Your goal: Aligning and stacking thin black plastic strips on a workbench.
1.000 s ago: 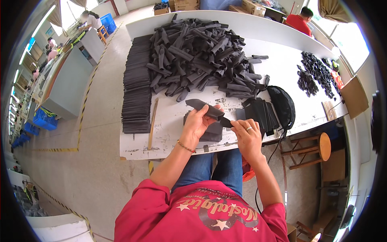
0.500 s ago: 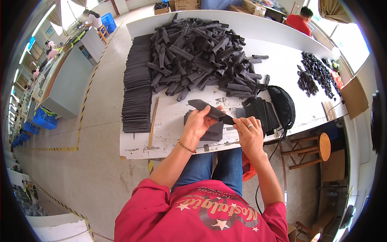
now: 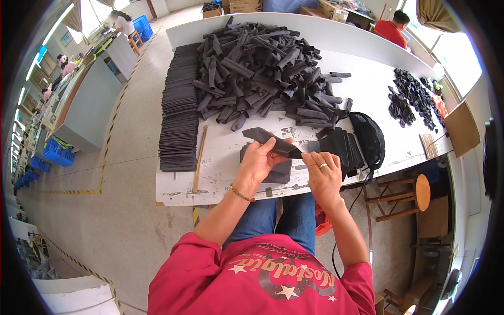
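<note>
The left hand [image 3: 258, 163] is covering the near part of a dark folded strip [image 3: 270, 140], its fingers curling around it; the right hand [image 3: 324, 173] is pinching the strip's right tip; the strip's long axis is running from upper left to lower right, just above the white surface [image 3: 220, 157]; behind it a heap of rolled dark pieces [image 3: 257, 73] is lying; left of the heap, flat stacked sheets [image 3: 178, 115]; brown cardboard boxes [image 3: 331, 8] beyond the heap, partly cut off.

- red short-sleeved T-shirt [image 3: 262, 278], pale lettering and stars across it
- blue jeans [image 3: 283, 218]
- thin bracelet [image 3: 241, 193], left wrist
- ring [image 3: 323, 166] on right hand
</note>
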`<state>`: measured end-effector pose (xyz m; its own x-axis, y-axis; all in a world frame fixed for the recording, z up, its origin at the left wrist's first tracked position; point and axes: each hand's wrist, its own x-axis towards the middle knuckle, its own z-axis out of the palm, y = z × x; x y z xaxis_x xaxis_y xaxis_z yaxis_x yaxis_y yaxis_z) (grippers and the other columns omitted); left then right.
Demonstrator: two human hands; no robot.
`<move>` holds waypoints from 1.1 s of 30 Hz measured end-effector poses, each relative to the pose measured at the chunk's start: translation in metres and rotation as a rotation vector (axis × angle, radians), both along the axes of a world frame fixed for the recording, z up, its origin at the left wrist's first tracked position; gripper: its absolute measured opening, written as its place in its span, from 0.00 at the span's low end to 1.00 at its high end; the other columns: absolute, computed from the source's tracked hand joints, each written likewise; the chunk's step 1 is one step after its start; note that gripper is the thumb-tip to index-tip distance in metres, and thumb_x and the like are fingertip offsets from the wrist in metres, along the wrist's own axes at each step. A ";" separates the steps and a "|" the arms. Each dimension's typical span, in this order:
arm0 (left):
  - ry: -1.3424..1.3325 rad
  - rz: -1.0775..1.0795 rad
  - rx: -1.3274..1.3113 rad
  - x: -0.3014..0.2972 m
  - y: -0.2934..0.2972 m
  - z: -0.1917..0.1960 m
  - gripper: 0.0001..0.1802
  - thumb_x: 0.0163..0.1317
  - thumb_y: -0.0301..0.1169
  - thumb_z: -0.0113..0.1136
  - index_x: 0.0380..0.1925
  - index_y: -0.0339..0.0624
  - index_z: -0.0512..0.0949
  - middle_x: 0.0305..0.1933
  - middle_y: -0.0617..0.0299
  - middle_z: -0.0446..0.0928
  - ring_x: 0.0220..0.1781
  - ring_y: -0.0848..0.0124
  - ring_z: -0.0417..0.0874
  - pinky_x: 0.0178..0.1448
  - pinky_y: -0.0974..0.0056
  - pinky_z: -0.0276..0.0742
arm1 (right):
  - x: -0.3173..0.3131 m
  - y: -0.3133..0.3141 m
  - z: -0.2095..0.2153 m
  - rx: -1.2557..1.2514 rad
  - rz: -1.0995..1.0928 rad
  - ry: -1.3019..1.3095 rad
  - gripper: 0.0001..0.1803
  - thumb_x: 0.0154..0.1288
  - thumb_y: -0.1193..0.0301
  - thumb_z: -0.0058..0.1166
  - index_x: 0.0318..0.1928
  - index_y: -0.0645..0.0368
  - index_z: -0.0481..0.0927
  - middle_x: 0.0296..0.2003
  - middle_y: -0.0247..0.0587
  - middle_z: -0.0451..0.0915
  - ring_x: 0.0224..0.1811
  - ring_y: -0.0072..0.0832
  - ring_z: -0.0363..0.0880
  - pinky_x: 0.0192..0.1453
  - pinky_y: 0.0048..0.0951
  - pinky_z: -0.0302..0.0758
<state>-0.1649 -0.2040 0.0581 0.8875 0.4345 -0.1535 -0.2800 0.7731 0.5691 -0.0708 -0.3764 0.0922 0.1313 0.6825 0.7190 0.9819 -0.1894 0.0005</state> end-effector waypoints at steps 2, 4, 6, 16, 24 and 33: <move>-0.013 0.019 0.008 0.000 -0.001 0.001 0.09 0.74 0.29 0.46 0.50 0.37 0.64 0.55 0.36 0.76 0.53 0.51 0.83 0.55 0.47 0.84 | -0.002 0.001 0.002 0.000 -0.004 0.009 0.18 0.49 0.79 0.57 0.44 0.60 0.81 0.37 0.34 0.79 0.39 0.31 0.77 0.48 0.34 0.72; -0.016 0.005 0.020 -0.002 0.000 0.002 0.10 0.74 0.28 0.46 0.50 0.37 0.64 0.54 0.36 0.77 0.53 0.51 0.83 0.55 0.47 0.84 | -0.003 0.002 0.003 0.000 -0.008 0.018 0.17 0.50 0.79 0.58 0.43 0.60 0.82 0.37 0.33 0.80 0.39 0.31 0.78 0.48 0.34 0.72; -0.020 -0.009 0.030 -0.003 0.003 0.003 0.10 0.74 0.28 0.46 0.50 0.37 0.64 0.54 0.36 0.77 0.53 0.50 0.83 0.55 0.46 0.84 | -0.001 0.001 0.003 -0.001 0.012 -0.012 0.18 0.48 0.79 0.58 0.44 0.60 0.82 0.38 0.34 0.80 0.40 0.31 0.78 0.49 0.34 0.72; -0.011 -0.046 0.052 -0.004 -0.002 0.009 0.13 0.74 0.27 0.46 0.54 0.37 0.61 0.53 0.35 0.77 0.54 0.50 0.83 0.55 0.44 0.83 | 0.002 -0.002 -0.001 -0.044 0.073 -0.111 0.24 0.46 0.77 0.55 0.49 0.65 0.80 0.43 0.38 0.79 0.42 0.31 0.77 0.50 0.35 0.71; -0.034 0.139 0.154 -0.014 -0.018 0.025 0.14 0.74 0.27 0.45 0.55 0.38 0.60 0.53 0.36 0.76 0.57 0.52 0.81 0.57 0.47 0.82 | -0.015 0.008 -0.006 0.079 -0.040 0.002 0.19 0.54 0.78 0.62 0.49 0.62 0.81 0.42 0.36 0.80 0.41 0.32 0.78 0.49 0.36 0.71; -0.008 0.125 0.105 -0.012 -0.015 0.023 0.16 0.70 0.27 0.56 0.53 0.38 0.64 0.52 0.41 0.78 0.55 0.56 0.83 0.56 0.52 0.83 | -0.007 0.002 -0.007 0.074 0.006 -0.040 0.21 0.51 0.80 0.60 0.49 0.61 0.81 0.43 0.37 0.81 0.42 0.33 0.78 0.49 0.36 0.71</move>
